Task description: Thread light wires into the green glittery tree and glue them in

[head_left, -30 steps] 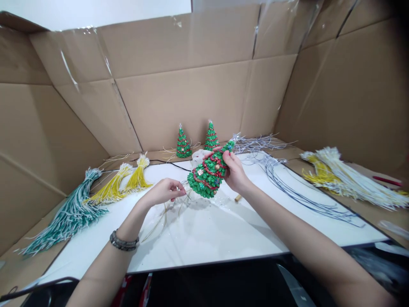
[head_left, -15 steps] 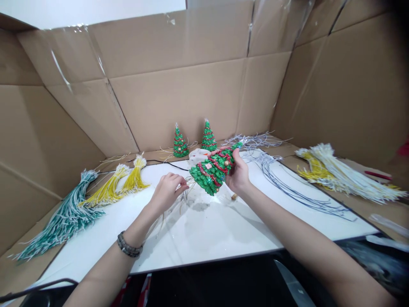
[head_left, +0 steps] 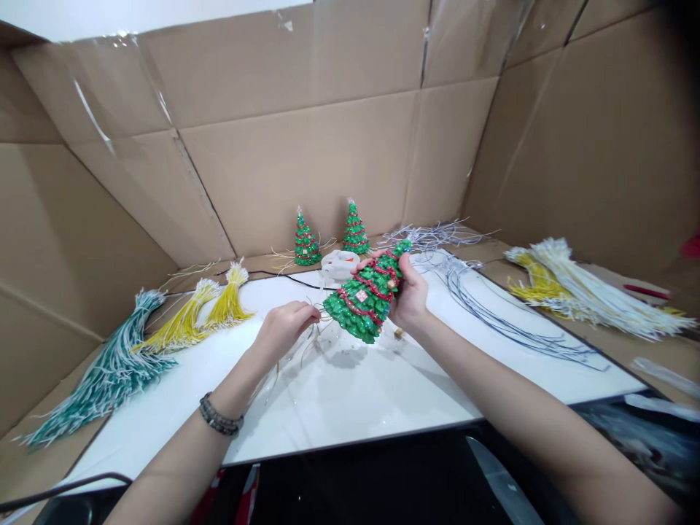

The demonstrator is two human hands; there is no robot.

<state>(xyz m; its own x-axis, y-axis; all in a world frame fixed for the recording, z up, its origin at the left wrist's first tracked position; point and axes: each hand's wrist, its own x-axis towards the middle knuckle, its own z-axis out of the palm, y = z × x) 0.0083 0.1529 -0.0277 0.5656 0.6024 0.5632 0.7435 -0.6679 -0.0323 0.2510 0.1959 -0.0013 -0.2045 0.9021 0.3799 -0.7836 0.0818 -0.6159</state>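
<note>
Right hand: closed around the upper part of the tree; some of its fingers pass behind and cannot be seen.
Tree: held above the white board, tip leaning toward 1 o'clock, base toward 7; its underside is out of sight.
Left hand: at 8 o'clock of the tree, fingertips drawn together just beside its base; thin wires show around them, but I cannot tell whether any is pinched.
Stub: at 5 o'clock, small, partly covered by the right hand.
Gadget: white with an orange spot, at 11 o'clock, hard to identify.
Standing trees: one at 10 to 11 o'clock, another at 12, both upright.
Silver wires: tangled, at 2 o'clock.
Yellow bundles: at 9 o'clock.
Green bundle: beyond them, between 8 and 9.
White bundle: at 3 o'clock, overlapping yellow strands.
Forearms: both cut off by the lower edges.
</note>
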